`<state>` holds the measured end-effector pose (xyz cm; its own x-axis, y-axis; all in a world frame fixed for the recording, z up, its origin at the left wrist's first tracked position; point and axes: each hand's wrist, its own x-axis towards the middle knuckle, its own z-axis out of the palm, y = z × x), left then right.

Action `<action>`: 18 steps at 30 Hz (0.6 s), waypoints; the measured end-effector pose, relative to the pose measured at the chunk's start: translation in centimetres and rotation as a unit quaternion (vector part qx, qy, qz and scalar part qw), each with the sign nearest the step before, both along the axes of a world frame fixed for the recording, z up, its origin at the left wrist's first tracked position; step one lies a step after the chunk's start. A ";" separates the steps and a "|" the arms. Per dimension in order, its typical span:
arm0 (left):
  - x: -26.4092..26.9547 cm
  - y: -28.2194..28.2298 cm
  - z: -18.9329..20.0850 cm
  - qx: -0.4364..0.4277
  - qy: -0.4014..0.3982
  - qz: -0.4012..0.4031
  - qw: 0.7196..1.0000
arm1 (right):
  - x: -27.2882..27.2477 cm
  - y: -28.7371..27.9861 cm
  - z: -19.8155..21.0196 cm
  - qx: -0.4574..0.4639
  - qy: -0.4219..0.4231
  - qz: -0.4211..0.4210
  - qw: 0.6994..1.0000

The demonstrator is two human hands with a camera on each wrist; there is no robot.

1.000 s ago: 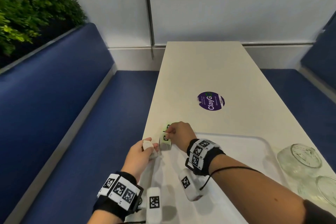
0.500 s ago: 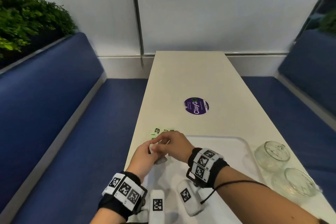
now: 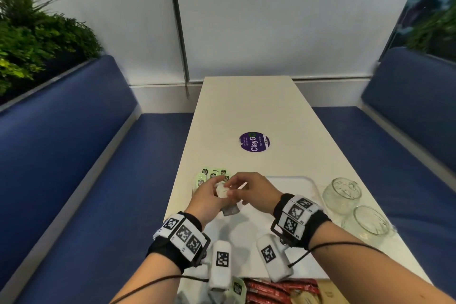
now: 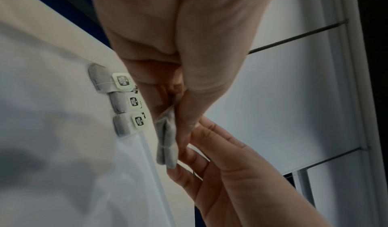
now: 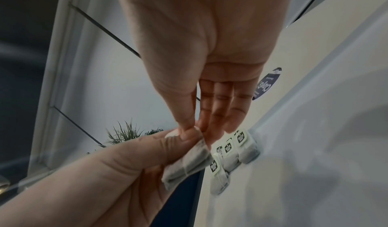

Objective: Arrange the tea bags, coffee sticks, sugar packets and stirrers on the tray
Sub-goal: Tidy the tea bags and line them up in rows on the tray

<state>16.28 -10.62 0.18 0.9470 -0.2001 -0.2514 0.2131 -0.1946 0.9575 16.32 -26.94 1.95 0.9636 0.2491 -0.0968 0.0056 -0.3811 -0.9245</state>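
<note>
My left hand (image 3: 215, 191) grips a grey tea bag (image 3: 224, 192) between thumb and fingers, above the far-left corner of the white tray (image 3: 299, 184). My right hand (image 3: 234, 186) meets it from the right and pinches the top of the same tea bag (image 5: 189, 160). In the left wrist view the tea bag (image 4: 167, 145) hangs down from the left thumb. Several tea bags with pale green tags (image 3: 212, 176) lie in a row at the tray's far-left corner, just beyond both hands; the row of tea bags (image 4: 127, 101) (image 5: 233, 150) shows in both wrist views.
Two glass jars (image 3: 343, 192) (image 3: 367, 222) lie on the table right of the tray. Red coffee sticks (image 3: 278, 290), another tagged tea bag (image 3: 238, 287) and brown packets (image 3: 325, 295) sit at the near edge. A purple sticker (image 3: 254, 142) marks the table's middle. Blue benches flank the table.
My right hand left the row of tea bags and came back to my left hand, taking hold of the tea bag held there. The head view tilted up.
</note>
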 end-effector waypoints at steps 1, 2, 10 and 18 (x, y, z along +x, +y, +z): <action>-0.1 -0.3 0.3 -0.003 -0.003 -0.002 1.000 | -0.1 -0.2 0.1 0.002 -0.002 -0.003 1.000; -0.3 -0.5 0.5 -0.006 -0.004 -0.002 1.000 | -0.3 -0.4 0.2 0.004 -0.002 -0.006 1.000; -1.2 -0.9 1.1 -0.045 -0.004 -0.004 0.999 | -0.6 -1.5 0.5 0.033 0.009 -0.037 0.999; -0.9 -0.4 0.8 0.134 -0.107 0.098 0.980 | 0.1 -1.6 -0.4 -0.019 0.026 -0.119 0.992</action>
<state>15.40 -10.99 0.99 0.9974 0.0370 -0.0615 0.0714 -0.4203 0.9046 16.39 -28.55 1.58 0.9881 0.0099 -0.1537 -0.1368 -0.4012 -0.9057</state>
